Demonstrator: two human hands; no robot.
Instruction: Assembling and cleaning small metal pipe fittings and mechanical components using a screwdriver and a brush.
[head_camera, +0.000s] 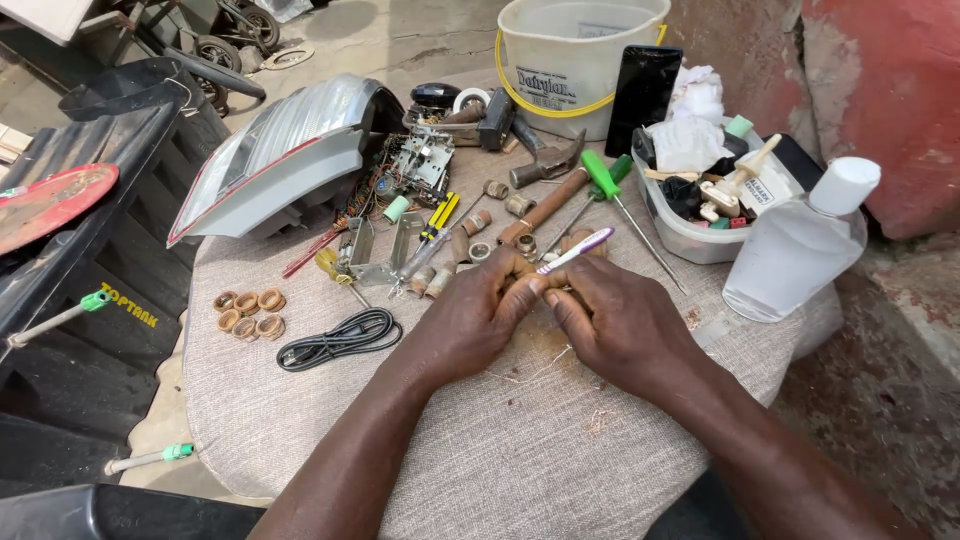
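A small brown cylindrical part (527, 287) is pinched between both hands at table centre: left hand (470, 320) fingers clenched on it from 9 o'clock, right hand (610, 320) from 3 o'clock, also gripping a purple-white toothbrush (577, 250) angled to 2 o'clock. Brown rings (248, 312) and black cable (340, 338) are seen at 9 o'clock, clear bottle (795, 245) at 3, hammer (545, 190) and green screwdriver (620, 205) at 12 on the cloth-covered table (480, 450).

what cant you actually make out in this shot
- Head view: the small brown part between the left hand and right hand is mostly covered by fingers.
- The toothbrush head is hidden in that grip.
- The tub contents are piled and too small to name.
- The bucket is cut by the top edge.
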